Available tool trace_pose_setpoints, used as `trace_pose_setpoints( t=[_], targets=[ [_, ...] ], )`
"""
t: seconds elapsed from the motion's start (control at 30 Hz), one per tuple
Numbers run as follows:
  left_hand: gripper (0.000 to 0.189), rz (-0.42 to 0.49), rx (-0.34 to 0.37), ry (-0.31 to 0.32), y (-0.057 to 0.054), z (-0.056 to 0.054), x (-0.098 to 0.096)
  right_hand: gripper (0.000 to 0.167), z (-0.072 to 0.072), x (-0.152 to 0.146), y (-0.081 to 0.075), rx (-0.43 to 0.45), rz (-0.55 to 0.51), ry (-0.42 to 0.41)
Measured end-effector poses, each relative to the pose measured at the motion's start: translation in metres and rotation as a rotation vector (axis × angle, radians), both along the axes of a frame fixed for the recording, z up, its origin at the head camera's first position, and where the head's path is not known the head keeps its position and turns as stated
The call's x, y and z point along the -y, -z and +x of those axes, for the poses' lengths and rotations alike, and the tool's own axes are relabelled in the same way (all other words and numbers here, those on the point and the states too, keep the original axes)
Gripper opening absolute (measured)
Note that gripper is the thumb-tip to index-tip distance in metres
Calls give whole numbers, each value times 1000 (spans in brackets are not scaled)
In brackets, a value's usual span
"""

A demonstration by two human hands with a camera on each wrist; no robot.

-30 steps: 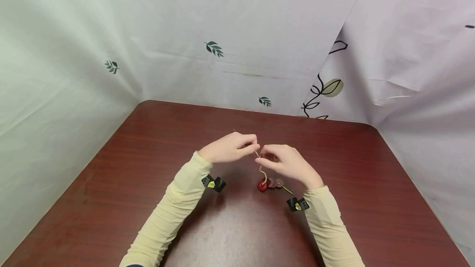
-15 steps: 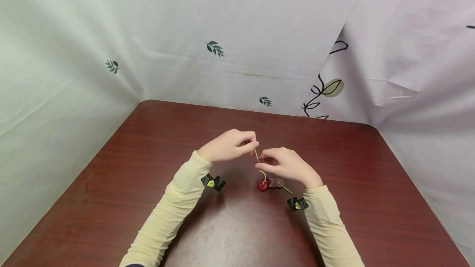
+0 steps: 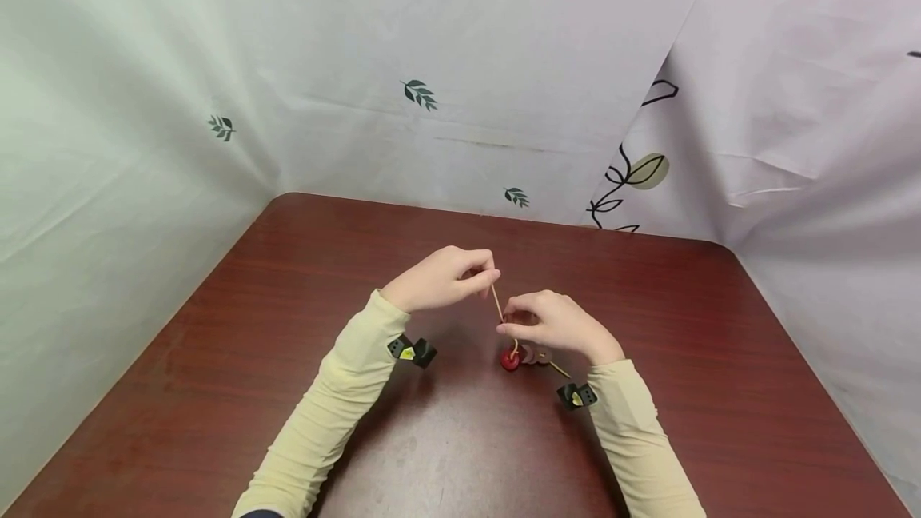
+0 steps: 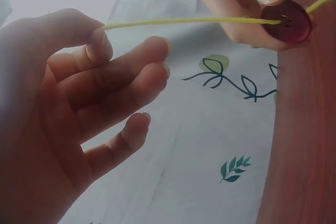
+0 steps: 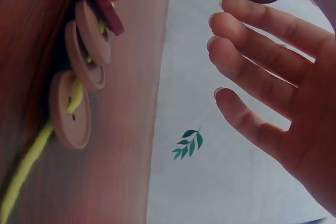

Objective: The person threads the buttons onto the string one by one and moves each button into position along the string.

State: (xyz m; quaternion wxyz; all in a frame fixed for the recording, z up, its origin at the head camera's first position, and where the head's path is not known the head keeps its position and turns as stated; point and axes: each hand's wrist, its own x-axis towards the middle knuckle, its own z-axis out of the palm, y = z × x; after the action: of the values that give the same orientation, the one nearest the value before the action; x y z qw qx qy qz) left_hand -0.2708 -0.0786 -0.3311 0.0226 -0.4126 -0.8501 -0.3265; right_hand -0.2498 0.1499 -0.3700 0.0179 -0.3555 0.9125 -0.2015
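Observation:
A yellow string (image 4: 189, 21) stretches taut between the two hands, its end pinched by thumb and forefinger of my left hand (image 3: 442, 278). My right hand (image 3: 557, 322), lower and to the right, pinches a dark maroon button (image 4: 294, 22); the string passes through one of its holes. Below the right hand, several buttons are threaded on the same string near the tabletop: a red button (image 3: 510, 359), a dark red one (image 5: 105, 6) and brown ones, the lowest brown button (image 5: 71, 109) with the string's tail trailing out.
The dark red-brown table (image 3: 432, 438) spreads around both forearms. White patterned cloth (image 3: 460, 102) hangs behind the table and along its sides. Each wrist carries a small black camera, such as the left camera (image 3: 412, 350).
My left hand has risen slightly up and left, pulling more string through. My right hand has dropped a little with the maroon button, and the slack above the red button has shortened.

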Motion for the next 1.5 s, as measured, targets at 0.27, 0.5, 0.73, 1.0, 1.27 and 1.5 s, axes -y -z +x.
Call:
trace_pose_setpoints(
  t=[0.27, 0.5, 0.73, 1.0, 1.27, 1.5],
  targets=[
    [23, 17, 35, -6, -3, 0, 6, 11, -1, -2, 4, 35, 11, -2],
    [21, 35, 60, -1, -6, -2, 9, 13, -4, -3, 5, 66, 27, -6],
    [18, 54, 54, 3, -7, -3, 12, 13, -6, -4, 7, 151, 18, 1],
    [17, 62, 44, 5, -8, -3, 14, 16, -9, -8, 12, 275, -22, 3],
    [19, 76, 34, -10, -9, -4, 17, 18, -10, -9, 17, 316, -48, 1],
    [18, 72, 38, -25, -11, -4, 19, 12, -10, -8, 17, 338, -17, 22]
  ],
)
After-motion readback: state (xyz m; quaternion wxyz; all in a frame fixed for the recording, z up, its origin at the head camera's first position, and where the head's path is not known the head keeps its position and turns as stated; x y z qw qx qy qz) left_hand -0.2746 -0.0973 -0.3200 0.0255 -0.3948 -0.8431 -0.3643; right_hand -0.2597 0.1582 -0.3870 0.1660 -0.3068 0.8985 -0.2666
